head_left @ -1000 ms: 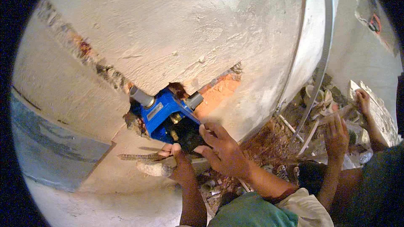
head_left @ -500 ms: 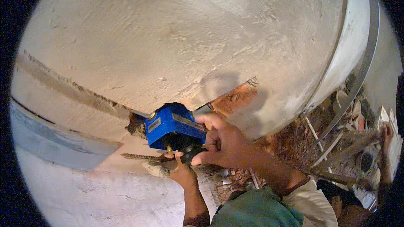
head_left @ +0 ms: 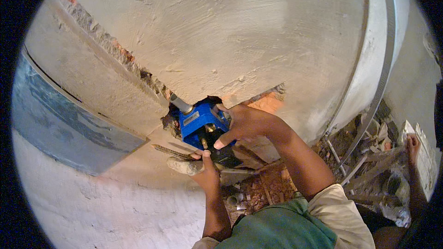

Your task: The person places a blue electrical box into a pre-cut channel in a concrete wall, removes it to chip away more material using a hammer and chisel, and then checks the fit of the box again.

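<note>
- Gripping the blue valve box [head_left: 201, 122], the right hand [head_left: 244, 123] closes over its right side, fingers curled round the lower edge; half a second ago that hand lay lower, across the front.
- Below, the left hand [head_left: 205, 175] pinches up at the brass stem [head_left: 206, 134] on the box's underside, thumb and finger closed near it; what exactly it holds I cannot tell.
- Since a second ago the box sits deeper in the broken hole [head_left: 217, 101] in the plastered wall [head_left: 230, 32], its grey pipe stub [head_left: 181, 104] lined into the chased groove [head_left: 110, 46].
- That looks like fitting, nearly seated.
- Rubble [head_left: 267, 184] lies below; another person's hand [head_left: 412, 145] rests far right.
</note>
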The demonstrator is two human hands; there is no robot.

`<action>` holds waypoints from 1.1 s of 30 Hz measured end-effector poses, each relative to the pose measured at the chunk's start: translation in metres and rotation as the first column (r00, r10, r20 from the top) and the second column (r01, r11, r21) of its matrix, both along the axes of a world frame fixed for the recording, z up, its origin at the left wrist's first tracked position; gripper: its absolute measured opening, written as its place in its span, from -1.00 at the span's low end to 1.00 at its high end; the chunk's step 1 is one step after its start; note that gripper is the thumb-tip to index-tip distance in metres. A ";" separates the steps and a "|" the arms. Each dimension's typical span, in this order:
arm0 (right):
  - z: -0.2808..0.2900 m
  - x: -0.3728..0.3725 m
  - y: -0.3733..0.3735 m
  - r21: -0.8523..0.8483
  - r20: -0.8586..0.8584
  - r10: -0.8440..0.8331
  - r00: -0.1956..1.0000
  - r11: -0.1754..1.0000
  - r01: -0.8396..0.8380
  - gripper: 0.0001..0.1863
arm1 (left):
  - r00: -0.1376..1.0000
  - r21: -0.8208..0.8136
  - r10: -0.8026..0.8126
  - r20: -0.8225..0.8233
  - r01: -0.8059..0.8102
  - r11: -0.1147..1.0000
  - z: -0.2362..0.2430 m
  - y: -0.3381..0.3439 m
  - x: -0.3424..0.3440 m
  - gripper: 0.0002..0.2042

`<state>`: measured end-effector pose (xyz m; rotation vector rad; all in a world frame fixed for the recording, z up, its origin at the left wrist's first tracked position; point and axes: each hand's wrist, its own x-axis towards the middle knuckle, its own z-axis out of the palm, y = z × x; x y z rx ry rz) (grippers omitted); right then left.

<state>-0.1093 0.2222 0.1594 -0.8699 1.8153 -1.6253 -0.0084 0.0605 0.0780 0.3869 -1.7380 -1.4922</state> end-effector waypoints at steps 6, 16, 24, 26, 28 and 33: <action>-0.001 0.004 0.005 -0.117 0.035 0.023 0.999 0.993 -0.018 -0.04 | 0.998 0.013 -0.046 -0.046 0.047 0.999 0.003 0.006 -0.002 -0.62; -0.031 0.021 0.002 -0.239 -0.225 -0.292 0.929 0.941 0.238 -0.30 | 0.997 0.093 -0.036 0.068 0.030 0.995 -0.008 -0.004 -0.001 -0.49; -0.125 0.096 0.016 -0.224 -0.233 -0.731 0.641 0.682 0.696 -0.45 | 0.995 -0.022 -0.030 0.092 0.032 0.999 -0.027 -0.027 -0.007 -0.68; -0.141 0.101 0.005 -0.420 -0.376 -0.774 0.510 0.633 0.651 -0.48 | 0.995 0.036 -0.067 0.075 0.064 0.997 -0.018 -0.015 -0.007 -0.73; -0.146 0.101 -0.008 -0.423 -0.221 -0.703 0.676 0.694 0.583 -0.50 | 0.991 -0.013 -0.117 0.064 0.118 0.993 -0.017 -0.022 -0.008 -0.72; -0.144 0.068 -0.016 -0.497 -0.327 -0.696 0.639 0.702 0.511 -0.45 | 0.983 -0.067 -0.182 -0.020 0.180 0.981 -0.007 -0.006 -0.005 -0.68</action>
